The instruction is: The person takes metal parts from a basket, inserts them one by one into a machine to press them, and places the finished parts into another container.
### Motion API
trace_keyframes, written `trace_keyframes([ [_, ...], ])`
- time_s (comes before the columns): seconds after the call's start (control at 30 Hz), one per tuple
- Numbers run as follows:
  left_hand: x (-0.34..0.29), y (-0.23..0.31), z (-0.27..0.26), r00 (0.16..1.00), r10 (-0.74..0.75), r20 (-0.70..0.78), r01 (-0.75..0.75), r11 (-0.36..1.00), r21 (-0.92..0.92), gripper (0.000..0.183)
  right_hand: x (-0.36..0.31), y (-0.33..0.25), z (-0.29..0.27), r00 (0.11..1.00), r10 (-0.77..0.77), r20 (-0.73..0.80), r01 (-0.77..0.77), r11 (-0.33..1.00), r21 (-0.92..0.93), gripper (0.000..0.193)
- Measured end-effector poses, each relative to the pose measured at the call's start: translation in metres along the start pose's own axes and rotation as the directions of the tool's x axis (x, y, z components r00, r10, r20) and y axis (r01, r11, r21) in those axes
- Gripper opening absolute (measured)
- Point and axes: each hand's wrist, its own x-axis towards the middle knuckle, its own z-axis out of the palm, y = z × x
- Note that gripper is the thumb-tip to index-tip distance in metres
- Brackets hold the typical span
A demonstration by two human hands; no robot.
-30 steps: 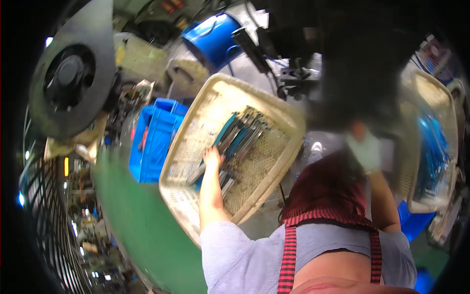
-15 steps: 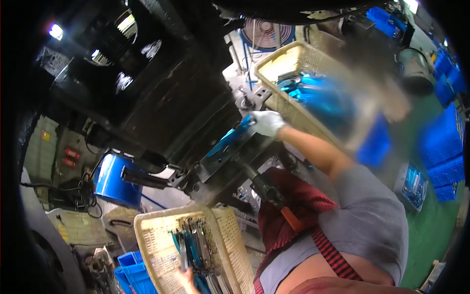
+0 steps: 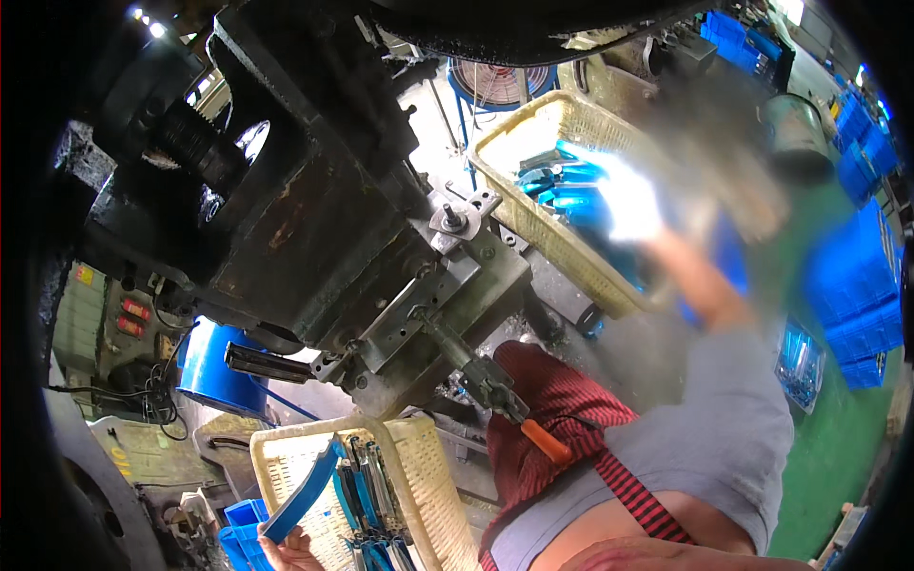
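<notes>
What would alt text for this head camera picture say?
A person's left hand lifts a blue strip from a pale basket, while the blurred, gloved right hand reaches into another basket of blue parts, beside a dark press machine.

My left hand grips a long blue strip above the near cream basket of blue parts. My gloved right hand, blurred, reaches into the far basket beside the dark press.
</notes>
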Motion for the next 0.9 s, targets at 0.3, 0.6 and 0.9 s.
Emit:
trace_keyframes([
  [0.3, -0.056, -0.057, 0.053, 0.863, -0.221, 0.455, 0.505, 0.357, -0.786, 0.042, 0.085, 0.032, 0.058, 0.973, 0.215, 0.09, -0.197, 0.964, -0.177, 0.101],
  [0.6, -0.006, -0.161, 0.216, 0.909, -0.323, 0.262, 0.416, 0.676, -0.608, 0.027, 0.114, -0.001, 0.089, 0.914, 0.39, -0.112, -0.387, 0.921, 0.048, 0.032],
  [0.9, 0.066, -0.226, 0.218, 0.92, -0.388, 0.05, 0.327, 0.695, -0.64, 0.035, 0.086, 0.006, 0.007, 0.971, 0.125, -0.203, -0.134, 0.991, -0.031, 0.043],
])
